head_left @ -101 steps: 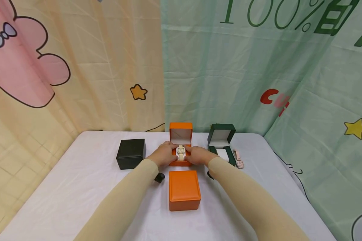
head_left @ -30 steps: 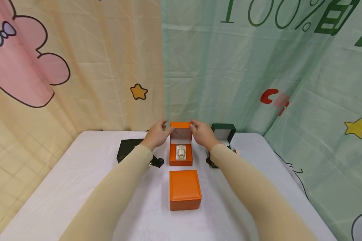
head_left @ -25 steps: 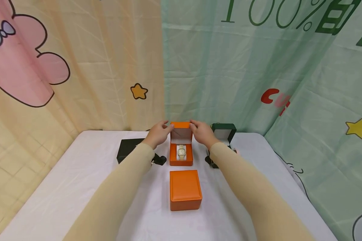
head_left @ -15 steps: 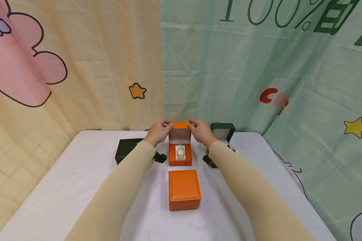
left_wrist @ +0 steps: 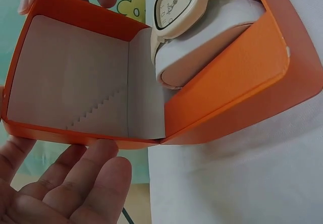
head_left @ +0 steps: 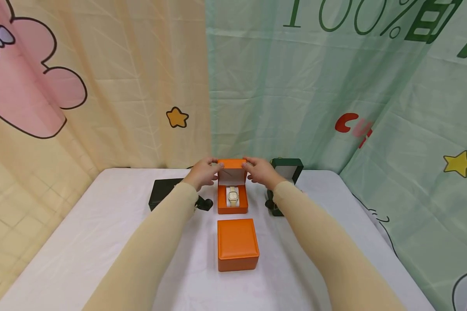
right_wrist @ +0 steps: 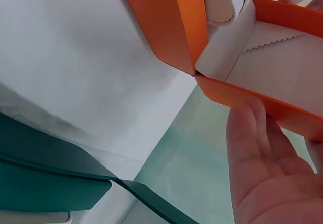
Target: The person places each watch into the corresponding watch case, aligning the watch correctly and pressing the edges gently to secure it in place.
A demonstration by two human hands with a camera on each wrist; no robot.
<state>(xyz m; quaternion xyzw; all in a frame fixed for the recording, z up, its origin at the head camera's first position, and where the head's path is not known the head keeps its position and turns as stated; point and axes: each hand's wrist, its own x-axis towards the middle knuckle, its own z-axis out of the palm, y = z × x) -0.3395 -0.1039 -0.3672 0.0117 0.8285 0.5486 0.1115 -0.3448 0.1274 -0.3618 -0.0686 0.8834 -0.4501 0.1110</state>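
An orange watch box (head_left: 232,211) stands with its lid (head_left: 232,163) raised at the back middle of the table. Inside it a cream watch (head_left: 233,196) with a squarish dial wraps a white cushion. My left hand (head_left: 203,173) grips the lid's left side, thumb at the front corner. From the opposite side my right hand (head_left: 263,173) grips the lid likewise. Close up, the left wrist view has the fingers (left_wrist: 103,183) lying along the lid's outer wall. Fingertips (right_wrist: 247,115) press the other wall in the right wrist view.
A closed orange box (head_left: 238,239) sits in front, between the forearms. Left of the hands is a black box (head_left: 161,192), partly covered by the left arm. An opened green watch box (head_left: 292,162) stands at right behind the right arm. Curtains hang behind the white-covered table (head_left: 113,207).
Both hands have moved from the cushion and watch up to the lid's sides, closing in on its corners. The lid's top edge now sits slightly lower, tipped a little forward.
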